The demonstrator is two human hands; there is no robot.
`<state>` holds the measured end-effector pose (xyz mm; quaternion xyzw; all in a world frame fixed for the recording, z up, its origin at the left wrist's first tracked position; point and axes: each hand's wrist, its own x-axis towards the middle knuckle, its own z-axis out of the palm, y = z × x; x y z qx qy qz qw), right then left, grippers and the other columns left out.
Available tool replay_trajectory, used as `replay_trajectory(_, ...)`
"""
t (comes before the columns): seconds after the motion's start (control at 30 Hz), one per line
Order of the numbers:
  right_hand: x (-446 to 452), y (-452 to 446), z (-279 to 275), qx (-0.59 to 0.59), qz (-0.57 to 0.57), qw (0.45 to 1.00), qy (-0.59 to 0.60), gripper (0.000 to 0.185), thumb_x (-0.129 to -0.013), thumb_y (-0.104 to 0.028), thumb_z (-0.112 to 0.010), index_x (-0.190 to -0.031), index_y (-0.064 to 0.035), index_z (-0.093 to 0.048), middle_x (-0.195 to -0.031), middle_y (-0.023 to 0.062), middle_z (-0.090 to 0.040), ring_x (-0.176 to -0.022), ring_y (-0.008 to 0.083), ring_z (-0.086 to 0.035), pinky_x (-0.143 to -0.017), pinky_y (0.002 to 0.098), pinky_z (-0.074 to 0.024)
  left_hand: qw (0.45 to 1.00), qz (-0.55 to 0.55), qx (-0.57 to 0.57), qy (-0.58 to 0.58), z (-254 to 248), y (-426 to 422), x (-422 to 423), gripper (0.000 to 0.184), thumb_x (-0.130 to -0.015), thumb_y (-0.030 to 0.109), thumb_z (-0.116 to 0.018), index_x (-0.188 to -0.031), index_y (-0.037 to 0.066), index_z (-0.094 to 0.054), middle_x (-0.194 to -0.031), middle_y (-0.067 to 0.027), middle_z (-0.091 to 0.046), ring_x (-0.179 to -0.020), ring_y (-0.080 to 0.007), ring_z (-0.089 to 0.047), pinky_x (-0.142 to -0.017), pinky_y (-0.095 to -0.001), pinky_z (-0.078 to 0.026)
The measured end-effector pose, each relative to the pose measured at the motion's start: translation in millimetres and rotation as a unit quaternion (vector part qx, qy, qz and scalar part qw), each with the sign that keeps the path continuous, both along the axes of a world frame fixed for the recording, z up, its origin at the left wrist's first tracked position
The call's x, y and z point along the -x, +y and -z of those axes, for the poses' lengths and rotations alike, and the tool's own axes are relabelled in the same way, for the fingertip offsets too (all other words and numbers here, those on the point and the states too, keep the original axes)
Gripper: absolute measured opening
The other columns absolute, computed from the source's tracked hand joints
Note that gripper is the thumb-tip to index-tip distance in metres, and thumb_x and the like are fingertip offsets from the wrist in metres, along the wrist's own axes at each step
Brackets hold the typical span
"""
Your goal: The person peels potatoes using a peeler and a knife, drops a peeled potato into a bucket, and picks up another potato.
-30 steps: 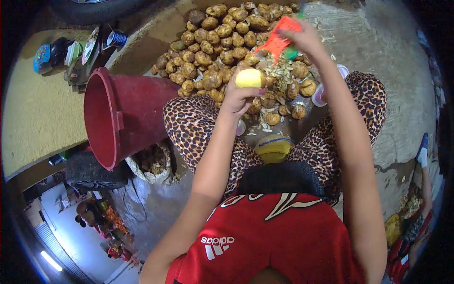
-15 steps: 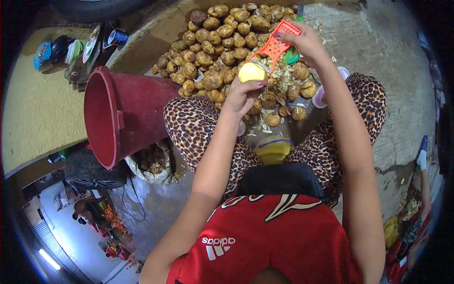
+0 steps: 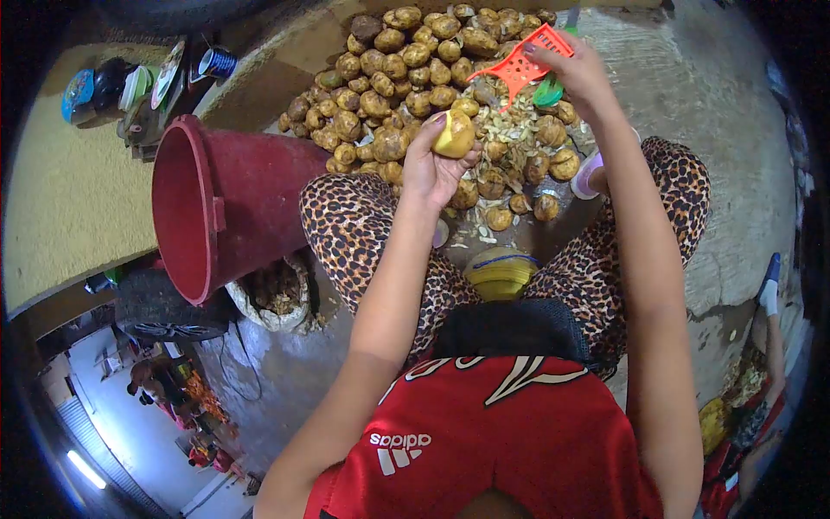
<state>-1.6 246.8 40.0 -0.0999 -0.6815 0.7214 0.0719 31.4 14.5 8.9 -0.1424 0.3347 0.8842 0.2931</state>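
My left hand is closed around a partly peeled potato, thumb on top, pale yellow flesh showing on its left side. An orange peeler with a slotted, perforated body is gripped in my right hand, its forked end pointing down-left towards the potato but apart from it. Something green shows just under the right hand, with more green above the knuckles; its kind is unclear. Beyond the hands rises a heap of unpeeled potatoes, with pale peelings scattered beside it.
A large red bucket lies tipped to the left. Between my legs stands a yellow container. A white sack sits behind the bucket, near a tyre. Another person's arm shows at the right edge.
The orange peeler has moved up and right, away from the potato. My left hand has turned the potato, so its brownish skin now faces up more.
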Motion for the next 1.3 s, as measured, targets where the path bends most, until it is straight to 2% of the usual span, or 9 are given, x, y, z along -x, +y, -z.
replay_trajectory(0.2, -18, -47, -6, -0.034, -0.133, 0.990, -0.016, 0.027, -0.075, -0.017, -0.068, -0.096, -0.0030, -0.059, -0.080, 0.0008, -0.061, -0.072, 0.0082, -0.056, -0.066, 0.0226, -0.0455, 0.995, -0.076, 0.060, 0.014, 3, 2, 1, 0.027, -0.090, 0.029, -0.041, -0.097, 0.004, -0.048, -0.087, -0.0099, -0.059, -0.070, -0.0206, -0.061, -0.058, -0.0329, -0.050)
replay_trajectory(0.37, -14, -50, 11, -0.178, -0.085, 0.978, 0.069, 0.034, -0.069, -0.028, -0.071, -0.088, -0.0020, -0.061, -0.073, 0.0056, -0.062, -0.068, 0.0144, -0.059, -0.064, 0.0281, -0.0462, 0.981, -0.128, 0.126, 0.074, 11, 8, 5, 0.022, -0.090, 0.028, -0.043, -0.094, 0.007, -0.048, -0.083, -0.0074, -0.058, -0.072, -0.0177, -0.060, -0.062, -0.0319, -0.052)
replay_trajectory(0.47, -5, -20, -5, -0.262, 0.082, 0.958, 0.086, 0.034, -0.069, -0.028, -0.071, -0.088, -0.0018, -0.061, -0.074, 0.0061, -0.063, -0.069, 0.0137, -0.059, -0.066, 0.0292, -0.0466, 0.971, -0.115, 0.178, 0.109, 23, 1, 4, 0.019, -0.090, 0.026, -0.043, -0.093, 0.008, -0.048, -0.080, -0.0061, -0.057, -0.068, -0.0175, -0.059, -0.056, -0.0329, -0.052)
replay_trajectory(0.57, 4, 0, -8, -0.039, 0.028, 0.997, 0.065, 0.032, -0.070, -0.027, -0.070, -0.087, -0.0018, -0.061, -0.075, 0.0068, -0.063, -0.070, 0.0134, -0.059, -0.066, 0.0291, -0.0472, 0.971, -0.116, 0.188, 0.087, 17, 2, 0, 0.018, -0.089, 0.025, -0.044, -0.093, 0.008, -0.048, -0.078, -0.0056, -0.056, -0.064, -0.0168, -0.058, -0.049, -0.0332, -0.051)
replay_trajectory(0.7, -9, -41, 20, -0.213, -0.078, 0.973, 0.046, 0.029, -0.070, -0.027, -0.070, -0.085, -0.0032, -0.062, -0.076, 0.0066, -0.064, -0.066, 0.0142, -0.061, -0.060, 0.0272, -0.0479, 0.961, -0.136, 0.197, 0.135, 9, 10, 3, 0.018, -0.088, 0.022, -0.044, -0.086, 0.005, -0.049, -0.076, -0.0044, -0.054, -0.065, -0.0129, -0.055, -0.057, -0.0257, -0.045)
replay_trajectory(0.93, -2, -11, -4, 0.052, -0.051, 0.997, -0.035, 0.030, -0.075, -0.015, -0.068, -0.099, -0.0013, -0.059, -0.084, 0.0032, -0.063, -0.074, 0.0106, -0.058, -0.065, 0.0249, -0.0469, 0.945, -0.126, 0.240, 0.186, 11, 7, -1, 0.022, -0.090, 0.023, -0.041, -0.086, 0.004, -0.053, -0.074, -0.0051, -0.055, -0.066, -0.0129, -0.055, -0.060, -0.0267, -0.045)
replay_trajectory(1.1, -6, -25, 4, -0.237, -0.024, 0.969, -0.068, 0.032, -0.075, -0.019, -0.067, -0.100, -0.0011, -0.058, -0.081, 0.0036, -0.063, -0.072, 0.0103, -0.057, -0.065, 0.0249, -0.0468, 0.976, -0.085, 0.175, 0.093, 7, 5, -4, 0.025, -0.090, 0.030, -0.042, -0.089, 0.006, -0.051, -0.073, -0.0071, -0.057, -0.063, -0.0174, -0.059, -0.053, -0.0307, -0.047)
replay_trajectory(1.2, 10, 4, 19, -0.038, 0.010, 0.999, 0.029, 0.028, -0.072, -0.021, -0.070, -0.092, -0.0033, -0.060, -0.078, 0.0039, -0.064, -0.068, 0.0128, -0.060, -0.063, 0.0282, -0.0480, 0.988, -0.064, 0.133, 0.037, 10, 3, -3, 0.026, -0.089, 0.033, -0.043, -0.090, 0.008, -0.049, -0.071, -0.0074, -0.057, -0.056, -0.0199, -0.057, -0.043, -0.0322, -0.046)
replay_trajectory(1.3, -11, -28, 0, -0.123, -0.087, 0.987, 0.049, 0.033, -0.071, -0.022, -0.070, -0.095, -0.0026, -0.059, -0.079, 0.0042, -0.064, -0.072, 0.0119, -0.059, -0.066, 0.0282, -0.0479, 0.994, -0.045, 0.097, -0.015, 10, 3, 3, 0.027, -0.089, 0.033, -0.043, -0.092, 0.007, -0.050, -0.073, -0.0079, -0.058, -0.058, -0.0197, -0.058, -0.044, -0.0317, -0.047)
